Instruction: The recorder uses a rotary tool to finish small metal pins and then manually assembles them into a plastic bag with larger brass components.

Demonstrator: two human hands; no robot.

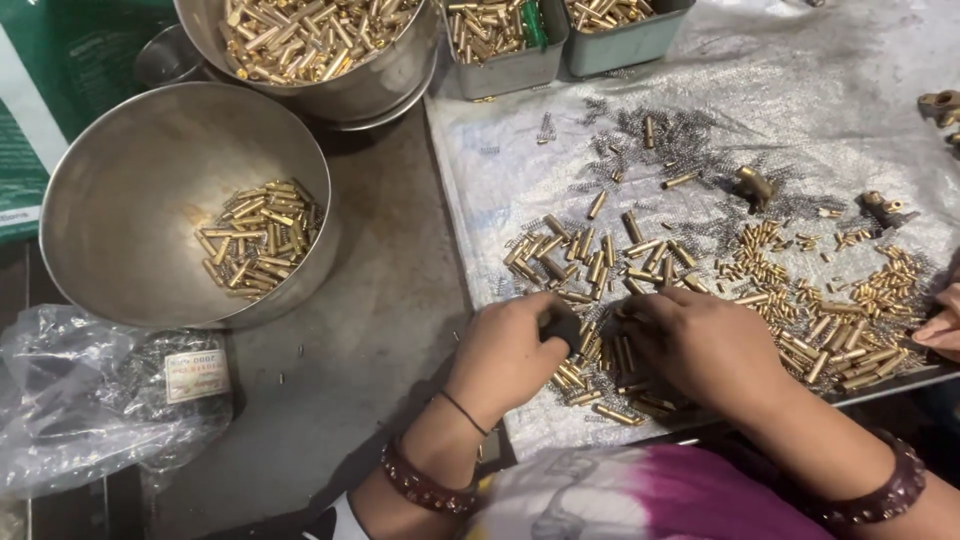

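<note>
My left hand (508,352) is closed around a small dark block (563,324) at the near edge of a plastic-covered tray (800,90). My right hand (700,345) rests just to its right, fingers curled over a pile of short brass tubes (590,265); what it pinches is hidden. Tiny steel springs (680,135) lie scattered across the sheet, mixed with smaller brass pins (850,310).
A steel bowl (120,180) at left holds some brass tubes (258,235). A fuller bowl (310,45) and two grey bins (620,40) of brass parts stand at the back. A clear plastic bag (90,400) lies near left. Another person's fingers (940,325) show at right edge.
</note>
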